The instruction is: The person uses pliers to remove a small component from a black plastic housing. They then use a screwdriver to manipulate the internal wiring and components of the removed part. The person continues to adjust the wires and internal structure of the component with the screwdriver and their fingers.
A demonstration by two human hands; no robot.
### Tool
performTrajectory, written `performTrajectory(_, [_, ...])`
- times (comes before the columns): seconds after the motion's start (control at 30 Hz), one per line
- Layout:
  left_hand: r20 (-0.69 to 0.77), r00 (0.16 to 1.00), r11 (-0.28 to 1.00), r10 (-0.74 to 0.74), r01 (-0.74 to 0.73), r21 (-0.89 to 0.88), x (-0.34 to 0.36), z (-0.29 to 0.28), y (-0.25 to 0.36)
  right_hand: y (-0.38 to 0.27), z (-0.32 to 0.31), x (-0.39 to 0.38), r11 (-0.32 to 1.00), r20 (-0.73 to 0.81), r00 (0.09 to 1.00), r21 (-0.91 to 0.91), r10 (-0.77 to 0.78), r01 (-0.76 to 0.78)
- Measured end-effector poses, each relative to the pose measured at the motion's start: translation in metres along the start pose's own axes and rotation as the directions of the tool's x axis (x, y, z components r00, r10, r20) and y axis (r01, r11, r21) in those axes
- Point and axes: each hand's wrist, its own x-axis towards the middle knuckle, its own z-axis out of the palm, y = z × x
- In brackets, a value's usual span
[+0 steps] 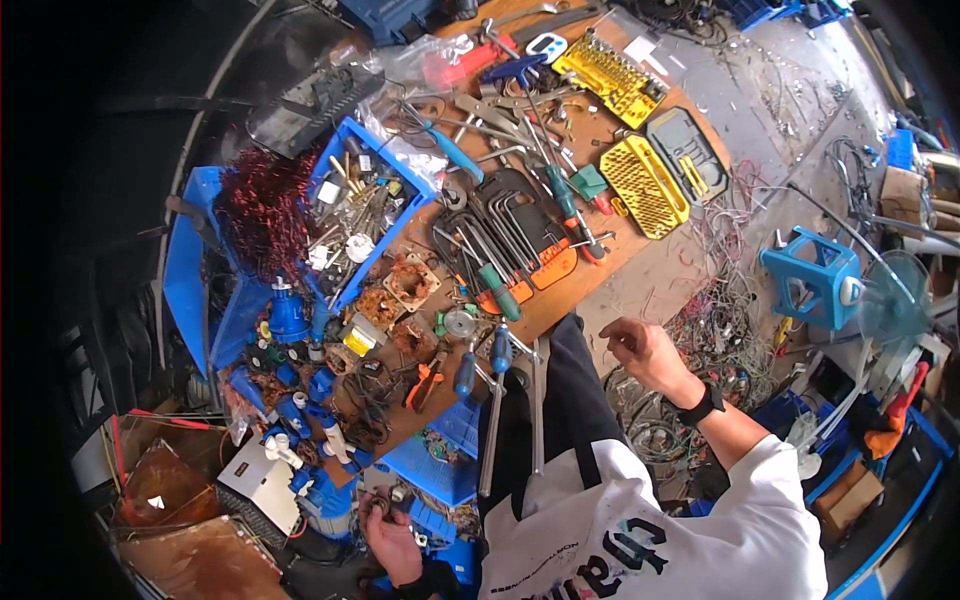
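Looking down through the head cam, the workbench (612, 255) has its near edge running slantwise from upper right to lower left, crossing in front of the dark trousers (572, 375). Most of my moving room is off to the right, between that edge and the tangle of wires (660, 440) on the floor. The left side is way tighter, with a blue bin (425, 468) below the edge and a blue motor (328, 502) just beside.

The right hand (648, 355) hangs out past the edge, palm turned inward, fingers loosely bent and released. The left hand (390, 540) is low, fingers pointing up the frame. There's a small dark piece (380, 497) right at its fingertips, but honestly it's murky there, so I can't tell if they're gripping it.
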Motion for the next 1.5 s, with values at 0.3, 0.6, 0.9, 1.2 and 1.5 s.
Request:
performTrajectory(0.3, [-0.054,0.993,0.993,-0.110,0.112,0.038,0.002,0.000,-0.031,0.021,0.005,0.058,1.000,0.111,0.994,0.016,0.002,-0.004])
performTrajectory(0.6, [-0.145,0.976,0.977,-0.161,0.179,0.118,0.007,0.003,-0.050,0.035,0.012,0.089,0.980,0.022,0.992,0.159,0.121,-0.123])
performTrajectory(0.9, [-0.181,0.974,0.984,-0.138,0.155,0.087,0.003,0.005,-0.061,0.046,0.013,0.115,0.992,-0.138,0.987,0.115,0.077,-0.061])
performTrajectory(1.2, [-0.208,0.969,0.990,-0.131,0.137,0.017,-0.003,0.002,-0.062,0.048,0.016,0.124,0.937,-0.002,0.993,0.332,0.117,-0.110])
performTrajectory(1.5, [-0.192,0.975,0.994,-0.109,0.109,-0.007,-0.008,0.001,-0.066,0.039,0.016,0.131,0.904,0.064,0.992,0.408,0.110,-0.127])
